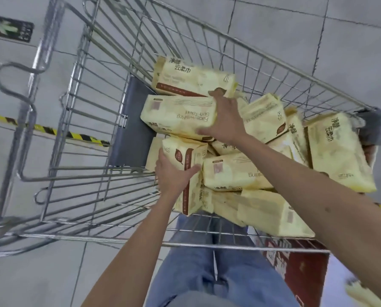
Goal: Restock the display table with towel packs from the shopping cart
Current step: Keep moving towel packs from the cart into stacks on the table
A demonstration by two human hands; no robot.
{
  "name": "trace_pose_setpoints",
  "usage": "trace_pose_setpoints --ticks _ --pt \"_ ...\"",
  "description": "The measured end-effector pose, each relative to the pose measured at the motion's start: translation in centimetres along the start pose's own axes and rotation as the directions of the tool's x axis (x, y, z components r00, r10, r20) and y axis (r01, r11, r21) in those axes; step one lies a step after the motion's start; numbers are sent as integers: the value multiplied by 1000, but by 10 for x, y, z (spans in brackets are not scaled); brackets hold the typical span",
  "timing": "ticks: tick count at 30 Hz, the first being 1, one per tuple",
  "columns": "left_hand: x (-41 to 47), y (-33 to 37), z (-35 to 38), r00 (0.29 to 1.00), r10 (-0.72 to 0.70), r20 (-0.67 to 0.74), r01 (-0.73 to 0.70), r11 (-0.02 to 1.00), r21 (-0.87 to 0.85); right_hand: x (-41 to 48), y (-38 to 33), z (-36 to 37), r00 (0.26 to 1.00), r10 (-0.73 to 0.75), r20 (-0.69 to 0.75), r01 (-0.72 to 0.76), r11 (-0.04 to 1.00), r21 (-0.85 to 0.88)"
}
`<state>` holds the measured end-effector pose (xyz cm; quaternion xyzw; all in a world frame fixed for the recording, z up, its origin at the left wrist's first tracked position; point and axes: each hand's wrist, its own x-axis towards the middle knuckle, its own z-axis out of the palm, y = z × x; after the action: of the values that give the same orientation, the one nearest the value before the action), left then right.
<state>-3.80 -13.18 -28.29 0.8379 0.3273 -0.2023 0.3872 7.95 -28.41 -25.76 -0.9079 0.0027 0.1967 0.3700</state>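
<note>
Both hands reach into the cart (pixel 79 129). The left hand (pixel 174 173) grips an upright pack (pixel 193 160), fingers curled round its left edge and thumb across its face. The right hand (pixel 226 120), just beyond the left, spans the end of a flat pack (pixel 180 116), thumb at the upper edge and fingers under the lower. A top pack (pixel 191 78) lies just beyond the right thumb. Loose packs (pixel 236 173) are heaped under and to the right of the right forearm. Jeans (pixel 196 273) show below the wrists.
</note>
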Motion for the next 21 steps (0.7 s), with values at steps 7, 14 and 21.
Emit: trace_pose_setpoints --ticks 7,14,21 --pt "1 2 3 999 2 -48 -2 1000 -3 0 3 10 990 -25 -140 32 998 49" --pt "-9 9 -15 996 37 -81 -41 998 -55 -18 -16 -4 966 -71 -249 112 982 153" --pt "-34 19 -51 974 92 -209 -137 967 -214 -72 -23 -57 921 128 -367 20 927 373"
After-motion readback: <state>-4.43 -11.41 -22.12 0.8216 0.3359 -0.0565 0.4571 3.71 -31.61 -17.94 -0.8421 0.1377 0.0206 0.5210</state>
